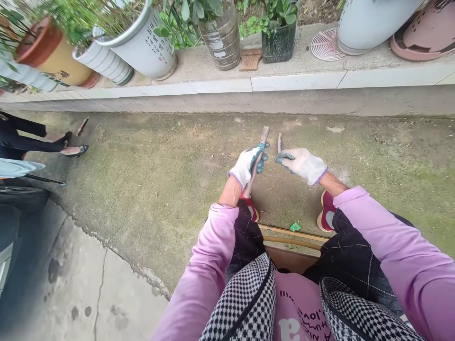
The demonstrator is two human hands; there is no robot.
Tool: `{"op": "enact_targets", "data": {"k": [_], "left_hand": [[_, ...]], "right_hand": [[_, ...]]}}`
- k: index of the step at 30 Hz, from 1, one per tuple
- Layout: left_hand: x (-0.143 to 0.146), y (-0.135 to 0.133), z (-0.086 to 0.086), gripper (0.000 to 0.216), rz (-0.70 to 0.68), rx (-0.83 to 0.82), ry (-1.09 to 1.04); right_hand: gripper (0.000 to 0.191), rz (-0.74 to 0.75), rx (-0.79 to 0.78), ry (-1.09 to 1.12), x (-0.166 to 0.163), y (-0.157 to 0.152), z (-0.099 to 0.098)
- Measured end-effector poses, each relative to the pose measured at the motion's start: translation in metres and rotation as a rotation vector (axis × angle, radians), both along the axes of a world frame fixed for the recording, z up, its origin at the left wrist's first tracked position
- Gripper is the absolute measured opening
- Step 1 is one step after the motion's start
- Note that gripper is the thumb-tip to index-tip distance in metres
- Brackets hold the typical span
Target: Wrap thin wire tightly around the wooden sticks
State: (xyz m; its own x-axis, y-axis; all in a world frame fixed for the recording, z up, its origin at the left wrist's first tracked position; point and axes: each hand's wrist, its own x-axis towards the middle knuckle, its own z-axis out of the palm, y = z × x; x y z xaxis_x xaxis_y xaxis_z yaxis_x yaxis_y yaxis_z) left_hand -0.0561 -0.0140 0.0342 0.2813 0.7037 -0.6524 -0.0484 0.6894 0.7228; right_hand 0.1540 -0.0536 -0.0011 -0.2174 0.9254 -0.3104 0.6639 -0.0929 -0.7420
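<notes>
My left hand (249, 163), in a white and teal work glove, is closed around a long wooden stick (265, 134). The stick slants from above the fist down toward my left shoe. Just to its right, my gloved right hand (301, 165) pinches a short, thin stick (279, 141) that points upward; its surface looks ridged, perhaps wound with cord. A faint thin strand seems to run across the small gap between the hands. The gloved fingers hide parts of both sticks.
Potted plants, including a white pot (145, 47) and a dark square pot (280, 42), line a low ledge (295, 81). A green wrapper (295, 226) lies between my feet. At left are another person's legs (31, 135) and a vehicle tyre (23, 199).
</notes>
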Motion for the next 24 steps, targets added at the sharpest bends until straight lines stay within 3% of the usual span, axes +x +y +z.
{"op": "enact_targets", "data": {"k": [3, 6, 9, 12, 16, 21, 22, 24], "left_hand": [[0.007, 0.000, -0.011, 0.010, -0.021, 0.135, 0.237], [0.010, -0.003, -0.018, 0.005, -0.212, 0.192, 0.388], [0.008, -0.007, -0.015, 0.015, -0.461, 0.170, 0.345], [0.005, -0.009, -0.007, 0.022, -0.586, 0.154, 0.195], [0.004, -0.014, 0.000, 0.026, -0.611, 0.085, 0.141], [0.010, -0.028, -0.010, 0.022, -0.738, 0.024, 0.235], [0.012, -0.031, -0.013, 0.020, -0.693, 0.000, 0.229], [0.016, -0.037, -0.019, 0.013, -0.476, -0.075, 0.156]], "right_hand": [[0.032, 0.010, -0.048, 0.026, 0.001, -0.002, 0.011], [0.029, -0.013, -0.019, 0.006, 0.010, 0.003, 0.021], [0.027, -0.056, 0.019, 0.008, 0.026, 0.008, 0.027], [0.028, -0.126, 0.030, 0.029, 0.041, 0.011, 0.031], [0.032, -0.155, 0.034, 0.045, 0.051, 0.011, 0.031], [0.020, -0.007, 0.016, 0.010, 0.043, 0.013, 0.022], [0.020, 0.005, 0.002, 0.016, 0.042, 0.014, 0.020], [0.018, 0.006, -0.027, 0.029, 0.040, 0.015, 0.015]]}}
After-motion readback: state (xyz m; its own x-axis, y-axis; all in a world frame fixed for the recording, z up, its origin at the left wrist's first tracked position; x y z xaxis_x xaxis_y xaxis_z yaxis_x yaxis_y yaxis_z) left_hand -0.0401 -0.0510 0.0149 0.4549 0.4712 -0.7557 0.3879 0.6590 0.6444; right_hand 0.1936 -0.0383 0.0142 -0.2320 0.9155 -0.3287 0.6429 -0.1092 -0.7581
